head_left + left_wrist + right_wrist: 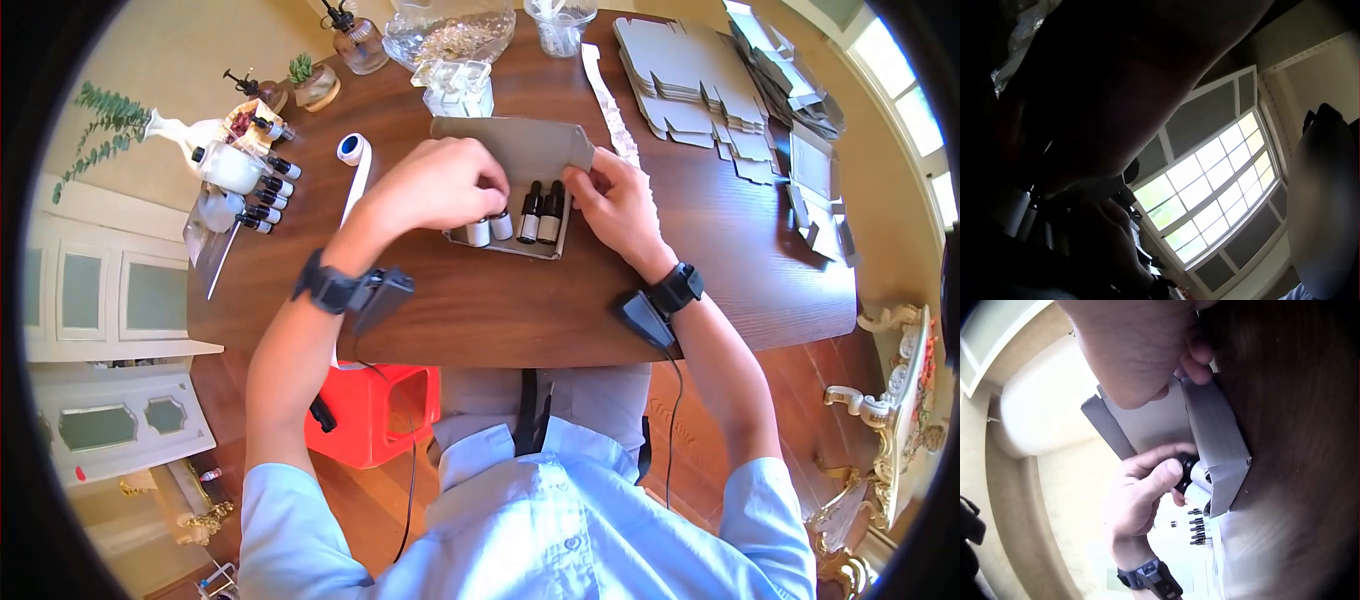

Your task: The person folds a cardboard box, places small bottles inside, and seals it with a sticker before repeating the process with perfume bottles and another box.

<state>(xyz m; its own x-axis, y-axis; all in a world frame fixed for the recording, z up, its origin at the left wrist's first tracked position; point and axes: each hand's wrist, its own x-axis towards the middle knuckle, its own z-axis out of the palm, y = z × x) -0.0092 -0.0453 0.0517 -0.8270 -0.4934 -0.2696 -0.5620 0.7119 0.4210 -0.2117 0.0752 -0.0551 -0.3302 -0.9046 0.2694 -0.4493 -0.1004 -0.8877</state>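
A small open cardboard box (510,250) stands on the table, its lid (540,145) raised at the back. In its right half are two small dark bottles (549,228) with black tops and white labels. Two more white-labelled bottles (479,233) are at its left side. My left hand (430,185) reaches over that side; in the right wrist view its thumb and fingers close round the black caps (1186,475). My right hand (618,205) grips the box at its right edge by the lid, fingertips hidden partly behind the cardboard. The left wrist view is mostly dark.
To the left are a label roll (352,150), more black-capped bottles (270,200) and a white vase (185,130). Glass bowls (450,35) and a clear container (458,95) stand at the back. Flat cardboard stacks (690,80) lie at right, near a crumpled paper strip (610,105).
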